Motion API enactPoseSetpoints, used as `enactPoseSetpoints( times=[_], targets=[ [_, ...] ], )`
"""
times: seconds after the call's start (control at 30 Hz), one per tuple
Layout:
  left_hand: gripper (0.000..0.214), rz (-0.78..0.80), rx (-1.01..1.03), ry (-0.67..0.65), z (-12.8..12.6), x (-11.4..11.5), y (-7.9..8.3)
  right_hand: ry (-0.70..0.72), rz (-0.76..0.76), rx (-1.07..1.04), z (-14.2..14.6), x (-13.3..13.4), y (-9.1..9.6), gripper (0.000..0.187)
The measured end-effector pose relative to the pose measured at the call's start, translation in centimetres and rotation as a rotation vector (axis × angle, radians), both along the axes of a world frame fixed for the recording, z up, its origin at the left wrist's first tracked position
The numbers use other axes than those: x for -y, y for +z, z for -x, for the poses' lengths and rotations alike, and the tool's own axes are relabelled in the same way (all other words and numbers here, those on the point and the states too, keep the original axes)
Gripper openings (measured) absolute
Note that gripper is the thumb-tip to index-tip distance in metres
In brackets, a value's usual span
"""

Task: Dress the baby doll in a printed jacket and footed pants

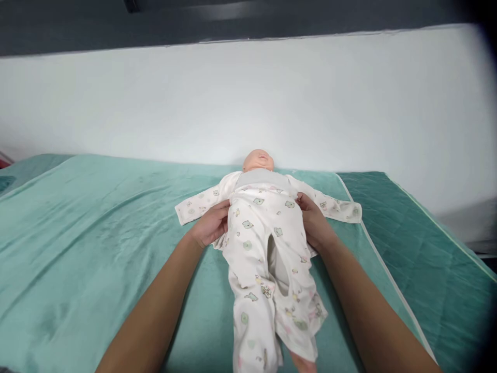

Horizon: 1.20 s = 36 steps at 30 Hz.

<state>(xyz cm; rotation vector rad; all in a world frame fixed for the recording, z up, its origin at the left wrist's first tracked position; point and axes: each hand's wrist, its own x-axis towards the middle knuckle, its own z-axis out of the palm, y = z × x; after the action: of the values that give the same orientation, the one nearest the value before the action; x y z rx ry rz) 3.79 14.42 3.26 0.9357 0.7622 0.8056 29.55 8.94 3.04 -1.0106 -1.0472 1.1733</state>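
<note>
A baby doll (258, 159) lies on its back, its head towards the wall. It wears a white patterned top (200, 204) with both sleeves spread out sideways. White printed pants (254, 248) with an opening at the crotch cover its body up to a grey waistband (262, 178) at the chest. My left hand (213, 223) grips the pants' left edge near the waist, fingers curled and partly hidden. At the opposite edge my right hand (314, 220) holds the pants, its fingertips at the fabric. One doll foot (303, 363) shows below the pant leg on the right.
A light green sheet (97, 248) with several wrinkles lies under the doll. To the right is a darker green quilted mattress (419, 248). A white wall (248, 98) rises behind the doll's head, with a dark band (233, 20) above it.
</note>
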Motion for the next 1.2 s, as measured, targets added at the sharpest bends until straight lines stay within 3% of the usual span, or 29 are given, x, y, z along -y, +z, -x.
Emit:
enactPoseSetpoints(
  times=[0.17, 0.37, 0.5, 0.73, 0.87, 0.97, 1.07, 1.13, 1.2],
  targets=[
    [0.049, -0.029, 0.044, 0.011, 0.0, -0.1, -0.2, 0.096, 0.015, -0.106, -0.3, 0.3, 0.1, 0.038],
    [0.059, -0.082, -0.028, -0.038, 0.3, 0.1, 0.2, 0.116, 0.052, -0.118, -0.5, 0.4, 0.1, 0.039],
    [0.06, -0.241, -0.142, -0.075, 0.1, 0.5, 0.5, 0.087, 0.102, -0.039, -0.6, 0.4, 0.2, 0.035],
    [0.038, -0.604, -0.519, 0.004, -0.3, 0.9, 2.0, 0.043, 0.184, 0.194, -0.6, 0.7, 0.9, 0.028],
    [0.036, -0.61, -0.62, 0.046, 0.3, 0.6, 1.7, -0.091, 0.141, 0.211, -0.9, 0.3, 0.0, 0.028],
    [0.037, -0.528, -0.562, 0.044, 0.6, 0.3, 1.2, -0.239, 0.036, 0.264, -1.2, 0.1, -0.4, 0.024],
    [0.035, -0.523, -0.466, 0.212, 0.3, 0.4, 1.1, -0.349, -0.066, 0.326, -0.9, 0.3, 0.1, 0.014],
    [0.028, -0.651, -0.485, 0.392, -0.3, 0.6, 1.4, -0.366, -0.106, 0.347, -0.4, 0.7, 0.7, 0.013],
    [0.021, -0.808, -0.508, 0.476, -0.8, 0.8, 1.9, -0.308, -0.112, 0.359, 0.2, 1.0, 1.2, 0.016]
  ],
)
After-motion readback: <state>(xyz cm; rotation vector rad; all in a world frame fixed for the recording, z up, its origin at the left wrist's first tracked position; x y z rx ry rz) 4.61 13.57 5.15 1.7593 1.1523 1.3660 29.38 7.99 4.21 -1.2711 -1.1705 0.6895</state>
